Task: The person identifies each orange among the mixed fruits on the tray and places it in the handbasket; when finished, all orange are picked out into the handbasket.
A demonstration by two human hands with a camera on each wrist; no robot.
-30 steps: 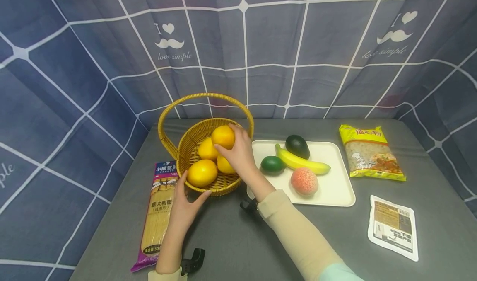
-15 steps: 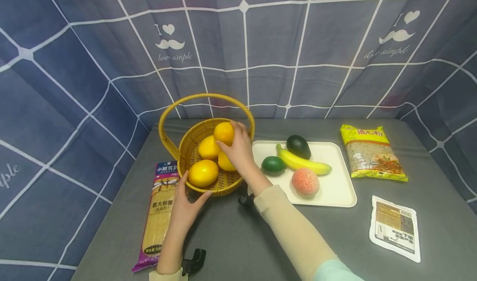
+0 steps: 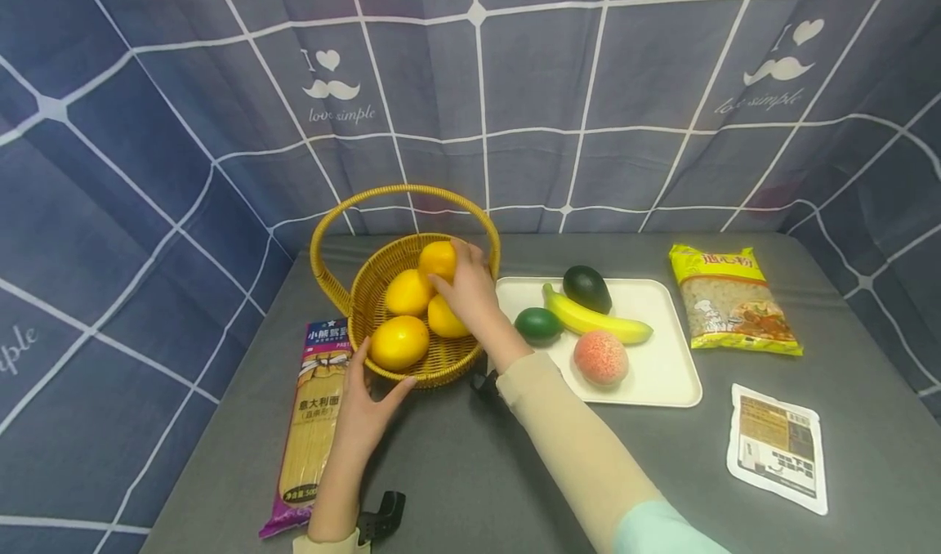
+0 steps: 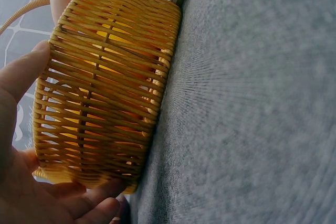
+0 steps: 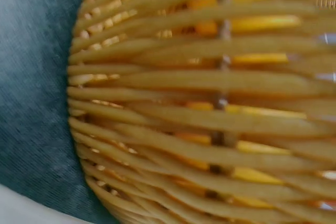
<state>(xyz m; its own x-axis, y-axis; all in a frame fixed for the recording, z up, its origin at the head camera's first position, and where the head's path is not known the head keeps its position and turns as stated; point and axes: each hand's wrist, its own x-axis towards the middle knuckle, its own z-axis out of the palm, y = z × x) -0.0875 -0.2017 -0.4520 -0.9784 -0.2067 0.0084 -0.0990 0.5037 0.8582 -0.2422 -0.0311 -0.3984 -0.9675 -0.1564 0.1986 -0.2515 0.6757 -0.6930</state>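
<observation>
A round-handled yellow wicker basket [image 3: 367, 292] stands at the back left of the table, with several orange-yellow fruits [image 3: 399, 343] inside. My right hand [image 3: 473, 292] reaches over its right rim and holds one fruit [image 3: 437, 258] near the back of the basket, between thumb and fingers. My left hand [image 3: 367, 407] grips the front left of the basket. In the left wrist view its thumb [image 4: 31, 66] touches the rim, and its fingers bend round the woven side. Only the basket wall [image 5: 210, 87] fills the right wrist view; the right hand is out of it.
Right of the basket lies a white tray [image 3: 669, 374] with a banana [image 3: 599, 321], two green fruits and a peach [image 3: 600, 358]. A spaghetti pack [image 3: 312, 423] lies left, partly under the left hand. A yellow pasta bag [image 3: 735, 301] and a white pouch [image 3: 778, 448] are far right.
My right hand and its fruit have shifted slightly toward the back of the basket. More of the fruit beneath the hand now shows. My left hand stays on the basket.
</observation>
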